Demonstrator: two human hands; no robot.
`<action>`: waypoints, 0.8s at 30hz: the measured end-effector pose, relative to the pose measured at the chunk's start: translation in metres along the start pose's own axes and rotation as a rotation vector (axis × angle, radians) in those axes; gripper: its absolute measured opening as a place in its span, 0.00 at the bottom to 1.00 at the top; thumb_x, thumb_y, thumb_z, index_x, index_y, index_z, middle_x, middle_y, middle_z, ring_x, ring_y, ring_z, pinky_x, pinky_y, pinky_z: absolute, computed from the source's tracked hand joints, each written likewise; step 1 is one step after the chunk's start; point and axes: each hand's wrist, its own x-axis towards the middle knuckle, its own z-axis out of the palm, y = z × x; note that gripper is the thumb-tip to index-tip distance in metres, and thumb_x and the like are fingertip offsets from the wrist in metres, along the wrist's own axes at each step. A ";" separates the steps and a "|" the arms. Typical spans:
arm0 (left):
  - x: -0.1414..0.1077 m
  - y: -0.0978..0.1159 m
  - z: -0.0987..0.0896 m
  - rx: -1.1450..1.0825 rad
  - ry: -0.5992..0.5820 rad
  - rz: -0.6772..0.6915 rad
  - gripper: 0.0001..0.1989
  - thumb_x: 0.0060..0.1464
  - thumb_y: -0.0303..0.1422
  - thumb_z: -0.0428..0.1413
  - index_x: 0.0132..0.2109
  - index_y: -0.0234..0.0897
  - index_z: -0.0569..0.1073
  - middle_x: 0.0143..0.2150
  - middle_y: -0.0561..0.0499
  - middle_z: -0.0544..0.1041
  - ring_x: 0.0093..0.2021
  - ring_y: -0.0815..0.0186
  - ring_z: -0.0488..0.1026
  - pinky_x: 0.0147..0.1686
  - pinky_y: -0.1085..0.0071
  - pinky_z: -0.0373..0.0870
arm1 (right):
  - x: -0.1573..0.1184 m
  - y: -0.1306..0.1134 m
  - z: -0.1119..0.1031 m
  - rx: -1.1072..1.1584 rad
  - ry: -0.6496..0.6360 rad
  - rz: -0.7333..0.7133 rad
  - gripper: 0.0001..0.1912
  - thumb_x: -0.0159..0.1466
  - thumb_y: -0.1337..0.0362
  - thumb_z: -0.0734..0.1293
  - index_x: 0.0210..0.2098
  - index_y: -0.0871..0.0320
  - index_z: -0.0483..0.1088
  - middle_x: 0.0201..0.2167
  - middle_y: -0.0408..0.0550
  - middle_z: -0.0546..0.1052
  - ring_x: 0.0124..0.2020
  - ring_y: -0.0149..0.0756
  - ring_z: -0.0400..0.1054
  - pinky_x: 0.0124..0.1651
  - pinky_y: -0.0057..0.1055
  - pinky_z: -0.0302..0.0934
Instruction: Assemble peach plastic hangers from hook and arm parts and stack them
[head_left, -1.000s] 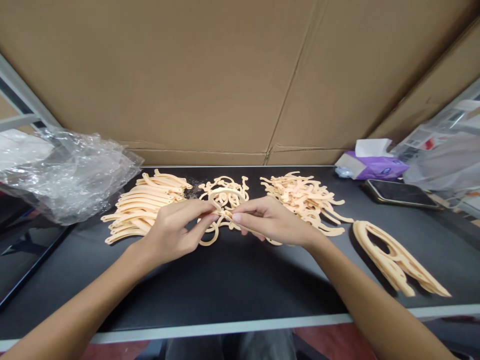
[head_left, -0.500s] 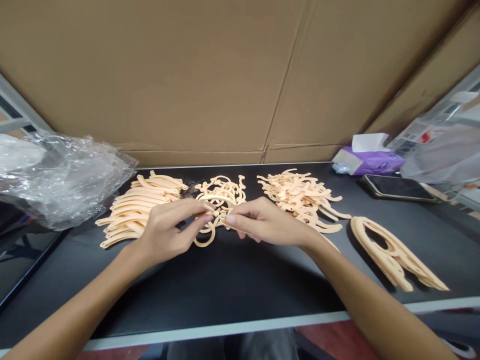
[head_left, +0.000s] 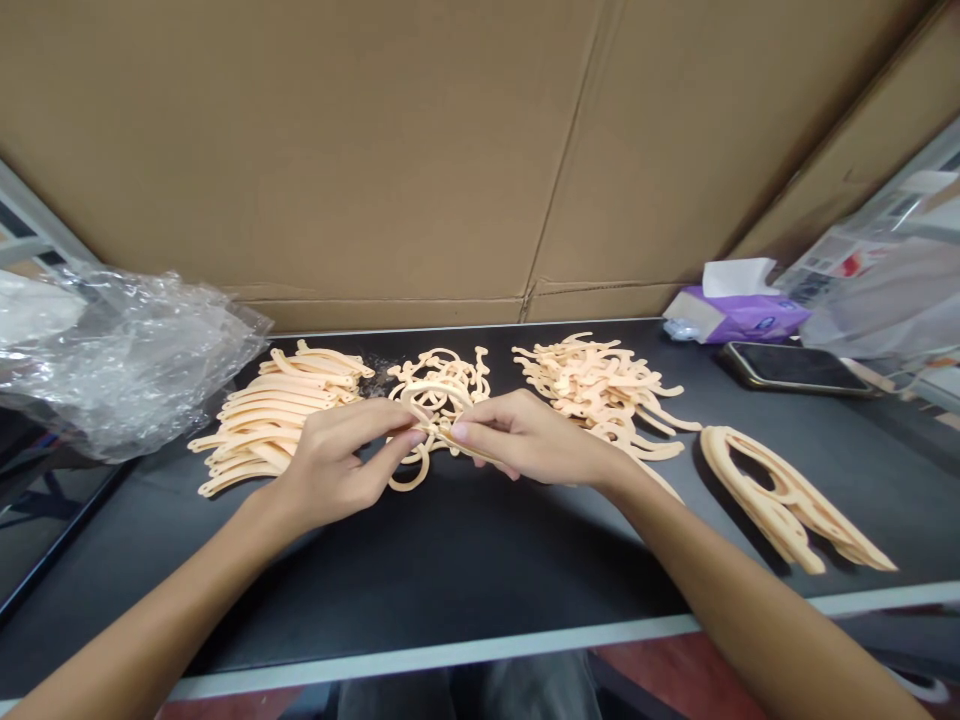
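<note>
My left hand (head_left: 341, 455) pinches one end of a beige curved plastic piece between thumb and fingers. Close beside it, my right hand (head_left: 529, 438) grips a beige piece too, and the parts meet between my fingertips. Behind them lies a pile of hooked and ring-shaped beige pieces (head_left: 409, 472). Long curved arms (head_left: 262, 410) are stacked in rows at the left. A heap of curved beige pieces (head_left: 592, 385) sits behind my right hand. At the right lies a stack of joined beige pieces (head_left: 757, 495).
Crumpled clear plastic (head_left: 142, 360) takes up the left side. A purple tissue pack (head_left: 739, 312) and a phone (head_left: 799, 367) rest at the back right. Cardboard (head_left: 375, 150) stands behind the black table (head_left: 420, 590).
The pieces between my fingertips have tilted slightly, and my hands have barely moved. The camera view has shifted a little.
</note>
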 end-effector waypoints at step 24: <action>0.005 0.005 -0.004 -0.070 -0.028 -0.020 0.03 0.60 0.27 0.59 0.39 0.36 0.78 0.35 0.50 0.83 0.33 0.68 0.79 0.33 0.76 0.74 | -0.001 0.004 0.000 0.066 -0.038 -0.059 0.18 0.69 0.56 0.63 0.28 0.60 0.71 0.13 0.36 0.66 0.17 0.25 0.62 0.26 0.23 0.54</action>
